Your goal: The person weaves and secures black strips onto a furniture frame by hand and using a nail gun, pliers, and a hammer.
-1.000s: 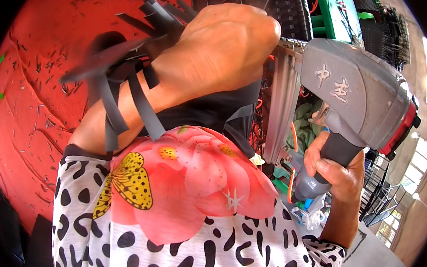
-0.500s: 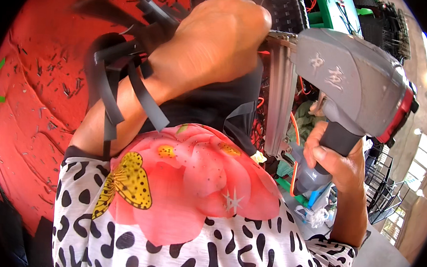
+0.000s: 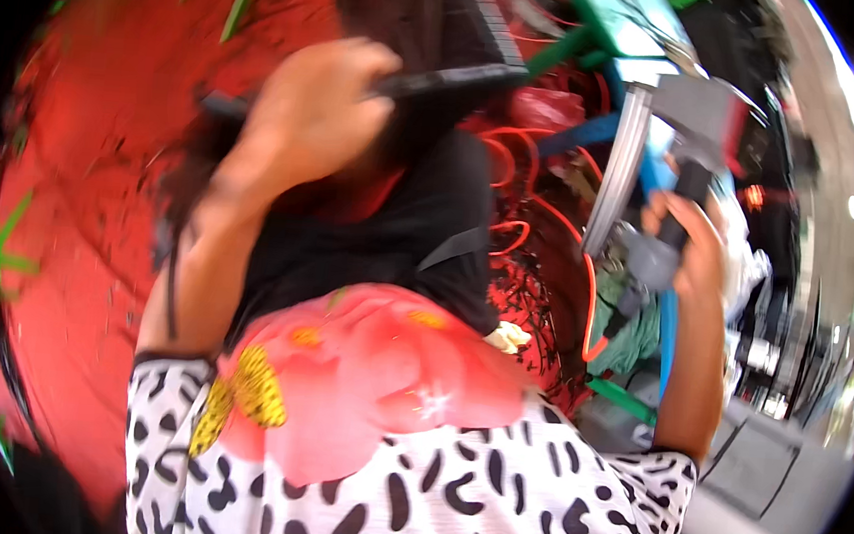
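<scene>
My left hand (image 3: pixel 324 108), smeared by motion, has its fingers curled over the near corner of a black woven frame (image 3: pixel 412 15). The frame tilts above my dark-clad lap. Dark strips hang by my left forearm; blur hides their shape. On the right, my right hand (image 3: pixel 695 233) is wrapped round the black grip of a grey pneumatic stapler (image 3: pixel 698 113) with a red rear end. The stapler's long metal magazine (image 3: pixel 619 172) slants down, apart from the frame. An orange air hose (image 3: pixel 592 310) runs up to the grip's base.
Red sheeting (image 3: pixel 78 240) littered with dark scraps covers the floor at left. A green-framed stand (image 3: pixel 592 24) is at the far right of the frame. Orange hose loops (image 3: pixel 515 164) lie between my lap and the stapler. Grey boxes (image 3: pixel 753 453) sit at lower right.
My left hand has moved left and nearer, away from the stapler's nose. The stapler has drawn away from the frame, and the frame now shows more fully.
</scene>
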The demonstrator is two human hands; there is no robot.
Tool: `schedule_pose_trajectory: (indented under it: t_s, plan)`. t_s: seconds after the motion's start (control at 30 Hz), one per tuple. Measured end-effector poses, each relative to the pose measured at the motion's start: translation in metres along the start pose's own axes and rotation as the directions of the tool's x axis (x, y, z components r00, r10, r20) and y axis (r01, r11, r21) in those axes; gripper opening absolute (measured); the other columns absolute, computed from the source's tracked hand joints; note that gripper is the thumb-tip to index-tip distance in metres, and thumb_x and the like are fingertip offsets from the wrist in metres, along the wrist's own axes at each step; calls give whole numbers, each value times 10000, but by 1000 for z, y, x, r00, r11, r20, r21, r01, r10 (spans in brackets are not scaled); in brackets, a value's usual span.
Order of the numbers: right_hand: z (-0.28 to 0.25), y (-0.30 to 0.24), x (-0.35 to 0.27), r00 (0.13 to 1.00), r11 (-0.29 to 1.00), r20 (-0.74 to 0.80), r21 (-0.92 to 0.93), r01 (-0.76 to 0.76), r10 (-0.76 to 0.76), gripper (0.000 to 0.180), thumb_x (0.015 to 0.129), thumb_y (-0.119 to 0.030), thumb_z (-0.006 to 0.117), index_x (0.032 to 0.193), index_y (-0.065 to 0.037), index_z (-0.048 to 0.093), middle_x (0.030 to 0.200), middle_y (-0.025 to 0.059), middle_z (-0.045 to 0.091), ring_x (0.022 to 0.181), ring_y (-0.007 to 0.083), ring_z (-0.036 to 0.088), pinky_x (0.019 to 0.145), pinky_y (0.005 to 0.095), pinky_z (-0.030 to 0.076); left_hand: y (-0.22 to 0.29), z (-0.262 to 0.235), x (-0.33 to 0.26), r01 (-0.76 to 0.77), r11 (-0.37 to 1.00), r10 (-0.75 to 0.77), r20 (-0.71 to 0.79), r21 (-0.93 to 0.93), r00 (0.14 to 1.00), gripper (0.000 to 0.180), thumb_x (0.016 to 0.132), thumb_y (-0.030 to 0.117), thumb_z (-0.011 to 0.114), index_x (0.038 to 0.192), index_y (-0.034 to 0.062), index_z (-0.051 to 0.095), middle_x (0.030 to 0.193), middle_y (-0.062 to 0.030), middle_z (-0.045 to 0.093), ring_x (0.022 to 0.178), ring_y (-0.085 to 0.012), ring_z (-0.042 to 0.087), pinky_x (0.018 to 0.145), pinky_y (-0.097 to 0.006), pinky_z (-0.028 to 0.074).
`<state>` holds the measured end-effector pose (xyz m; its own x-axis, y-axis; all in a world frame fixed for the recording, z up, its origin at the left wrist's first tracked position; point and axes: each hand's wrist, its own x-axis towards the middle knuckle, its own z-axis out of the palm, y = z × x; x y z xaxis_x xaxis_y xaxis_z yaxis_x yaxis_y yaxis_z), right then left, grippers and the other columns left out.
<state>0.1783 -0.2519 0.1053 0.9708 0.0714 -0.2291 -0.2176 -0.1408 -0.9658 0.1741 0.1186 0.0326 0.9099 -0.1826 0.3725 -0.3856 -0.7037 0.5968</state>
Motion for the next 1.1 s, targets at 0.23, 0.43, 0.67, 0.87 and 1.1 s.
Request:
schedule_pose_trajectory:
  t_s: [0.23,0.43,0.67,0.87,1.1]
  plan:
    - [-81,43,96,873,284,-437,-883,-372,-214,622,738,-228,648,1282,-10,440,1127,215,602,1018,305,611,849,397,477,4,0,2,245,963,-242,38,-113,970,363,794,170,652,1086,-37,597,868,-150,632,762,-217,582,718,-319,461]
    - [-139,71,164,893,158,-440,-893,-422,-97,481,798,-212,582,1206,18,476,1192,241,573,1130,350,555,938,411,454,3,7,3,341,901,-328,91,-269,940,354,825,5,594,1171,-48,542,868,-14,560,757,-77,494,693,-212,419]
    - [-207,95,206,817,377,-351,-908,-180,-458,579,791,-406,637,1250,-75,513,1166,194,597,1055,362,586,901,423,469,15,0,-1,399,836,-380,126,-378,916,380,836,-24,564,1215,-43,530,930,-13,566,844,-77,518,792,-208,411]
    - [-327,145,90,569,245,-680,-715,-655,-462,435,803,-307,570,1157,-54,572,1094,204,609,1002,365,587,866,459,465,8,1,-4,417,822,-395,139,-388,908,396,854,4,584,1243,-34,519,963,-15,567,884,-86,527,824,-213,412]
    - [-374,179,12,661,236,-726,-687,-687,-189,731,686,-512,680,1200,-10,545,1202,244,560,1129,369,535,960,426,421,13,3,6,435,844,-409,150,-314,900,397,849,19,562,1239,-39,516,1008,-48,583,937,-126,551,865,-250,420]
